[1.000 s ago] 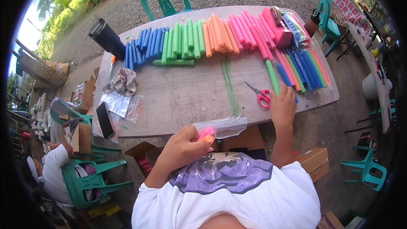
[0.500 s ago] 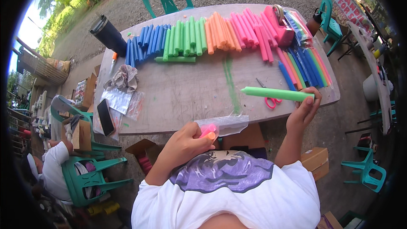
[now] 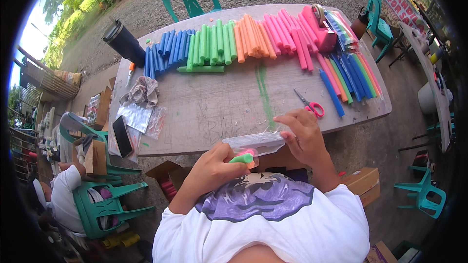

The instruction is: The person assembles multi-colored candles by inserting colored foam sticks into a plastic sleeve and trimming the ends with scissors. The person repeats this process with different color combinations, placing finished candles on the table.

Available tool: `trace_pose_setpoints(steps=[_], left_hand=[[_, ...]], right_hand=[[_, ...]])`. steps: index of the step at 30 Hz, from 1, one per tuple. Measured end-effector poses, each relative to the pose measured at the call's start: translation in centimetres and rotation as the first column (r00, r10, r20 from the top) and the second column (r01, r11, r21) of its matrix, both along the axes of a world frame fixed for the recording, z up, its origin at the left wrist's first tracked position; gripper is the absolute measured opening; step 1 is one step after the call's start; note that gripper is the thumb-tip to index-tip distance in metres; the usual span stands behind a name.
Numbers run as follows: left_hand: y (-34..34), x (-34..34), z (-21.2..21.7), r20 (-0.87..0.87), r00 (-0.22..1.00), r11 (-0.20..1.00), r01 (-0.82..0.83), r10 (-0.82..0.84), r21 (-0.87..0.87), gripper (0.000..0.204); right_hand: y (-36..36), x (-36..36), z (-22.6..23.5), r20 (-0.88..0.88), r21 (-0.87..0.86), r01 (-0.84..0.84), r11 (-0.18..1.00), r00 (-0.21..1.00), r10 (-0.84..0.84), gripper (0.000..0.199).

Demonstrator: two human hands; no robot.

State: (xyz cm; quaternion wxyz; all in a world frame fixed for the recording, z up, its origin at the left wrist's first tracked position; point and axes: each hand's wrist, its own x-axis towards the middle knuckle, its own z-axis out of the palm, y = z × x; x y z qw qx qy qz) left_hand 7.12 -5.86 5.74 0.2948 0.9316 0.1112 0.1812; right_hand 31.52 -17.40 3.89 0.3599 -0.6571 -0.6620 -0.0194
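Note:
Near the front edge of the table, my left hand (image 3: 209,168) is closed around a small bunch of candles in a clear plastic bag (image 3: 256,142). The end of a green candle (image 3: 242,158) shows on top, with pink and orange ends beside it. My right hand (image 3: 303,134) is by the bag's right end, fingers spread, holding nothing. Beyond it lie scissors with red handles (image 3: 316,109) and a single blue candle (image 3: 332,95). Along the far side, candles are laid in colour groups: blue (image 3: 168,48), green (image 3: 212,44), orange (image 3: 253,39) and pink (image 3: 292,34).
A pink tape dispenser (image 3: 321,36) stands at the far right by bagged mixed candles (image 3: 358,75). At left are a dark tumbler (image 3: 123,41), a crumpled cloth (image 3: 141,91), plastic bags (image 3: 135,116) and a phone (image 3: 122,136). Another person (image 3: 66,197) sits at the left near green chairs.
The green candle has gone from my right hand into the bunch in my left hand. My right hand has moved left to the bag and its fingers have spread.

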Motion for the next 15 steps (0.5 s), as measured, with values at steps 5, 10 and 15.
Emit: trace_pose_setpoints(steps=[5,10,15], left_hand=[[-0.4,-0.4,0.3,-0.027,0.995,0.972,-0.096,0.092,-0.213,0.02],[0.2,-0.2,-0.8,0.047,0.998,0.986,-0.043,0.051,-0.16,0.02],[0.5,0.0,-0.9,0.061,0.998,0.996,0.004,0.001,-0.091,0.021]], right_hand=[[-4.6,8.5,-5.8,0.471,-0.213,0.903,0.372,0.429,-0.771,0.029],[-6.3,9.9,-6.4,0.12,-0.111,0.819,0.564,0.574,-0.81,0.024],[-5.6,7.9,-2.4,-0.524,0.21,0.739,0.641,0.638,-0.564,0.039]])
